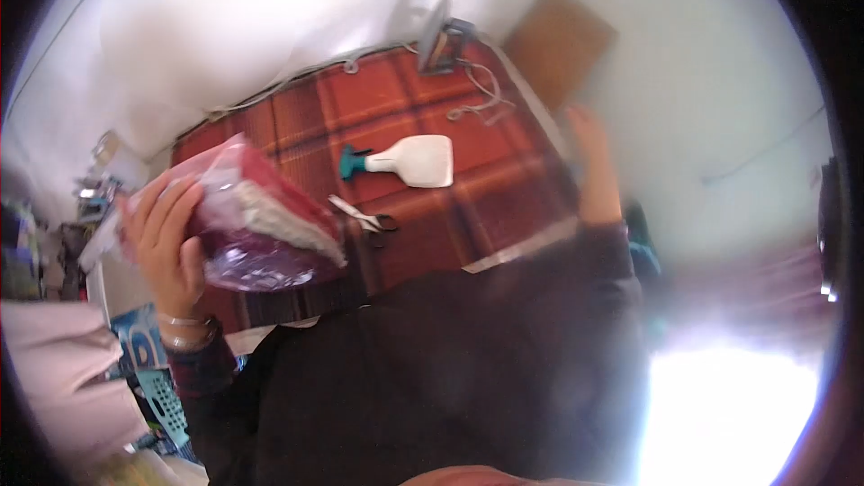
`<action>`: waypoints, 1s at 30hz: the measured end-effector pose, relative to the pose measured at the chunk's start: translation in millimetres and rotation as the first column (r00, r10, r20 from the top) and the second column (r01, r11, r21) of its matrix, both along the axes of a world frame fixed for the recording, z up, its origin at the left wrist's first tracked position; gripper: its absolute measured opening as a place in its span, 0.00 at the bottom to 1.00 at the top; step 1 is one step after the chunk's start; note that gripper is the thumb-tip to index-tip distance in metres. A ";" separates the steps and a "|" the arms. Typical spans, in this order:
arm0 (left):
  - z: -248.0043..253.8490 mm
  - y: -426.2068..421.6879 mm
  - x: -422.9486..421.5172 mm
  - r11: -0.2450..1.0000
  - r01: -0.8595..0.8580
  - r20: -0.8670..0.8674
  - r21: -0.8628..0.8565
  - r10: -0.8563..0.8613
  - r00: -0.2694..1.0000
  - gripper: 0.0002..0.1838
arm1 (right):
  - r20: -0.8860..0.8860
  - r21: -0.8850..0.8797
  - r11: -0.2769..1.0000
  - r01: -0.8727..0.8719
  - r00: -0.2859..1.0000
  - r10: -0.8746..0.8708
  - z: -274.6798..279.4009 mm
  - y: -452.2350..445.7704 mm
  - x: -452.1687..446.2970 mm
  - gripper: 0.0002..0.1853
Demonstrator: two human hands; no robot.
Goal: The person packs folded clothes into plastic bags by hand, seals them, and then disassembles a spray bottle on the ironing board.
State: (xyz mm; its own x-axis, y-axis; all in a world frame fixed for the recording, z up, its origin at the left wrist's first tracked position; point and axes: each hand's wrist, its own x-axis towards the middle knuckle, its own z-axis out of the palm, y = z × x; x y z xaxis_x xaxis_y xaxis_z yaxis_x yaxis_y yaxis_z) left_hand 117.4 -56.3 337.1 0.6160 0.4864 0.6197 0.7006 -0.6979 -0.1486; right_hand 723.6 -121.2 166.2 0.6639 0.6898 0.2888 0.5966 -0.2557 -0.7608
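Left hand (169,238) grips the plastic-wrapped bundle (261,220) (right hand (594,162) well apart).

A red plaid-covered table (526,189) holds a white spray bottle (423,162) with a teal head, lying on its side, dark-handled scissors (364,215) near it, and, towards the far edge, an upright iron (436,36) with loose cord (496,88).

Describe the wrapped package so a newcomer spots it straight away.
Start with the red plaid cloth. At its left side, the left hand holds a bulky package: shiny see-through plastic around red and cream contents. Unlike the white spray bottle and the scissors lying on the cloth, it is wrapped and in a hand.
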 end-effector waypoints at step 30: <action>-9.7 14.5 4.4 0.976 0.199 0.306 -0.088 -0.164 0.938 0.22 | -0.025 -0.056 0.828 -0.559 0.829 0.558 167.7 50.5 -134.4 0.06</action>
State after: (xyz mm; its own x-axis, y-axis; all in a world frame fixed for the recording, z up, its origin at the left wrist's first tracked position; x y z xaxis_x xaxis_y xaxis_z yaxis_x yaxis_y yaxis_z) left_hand 121.8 -41.8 327.4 0.4987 0.4629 0.7328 0.5602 -0.8173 0.1349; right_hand 589.3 -70.7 333.9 0.1624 0.9589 0.2326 0.6454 0.0750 -0.7601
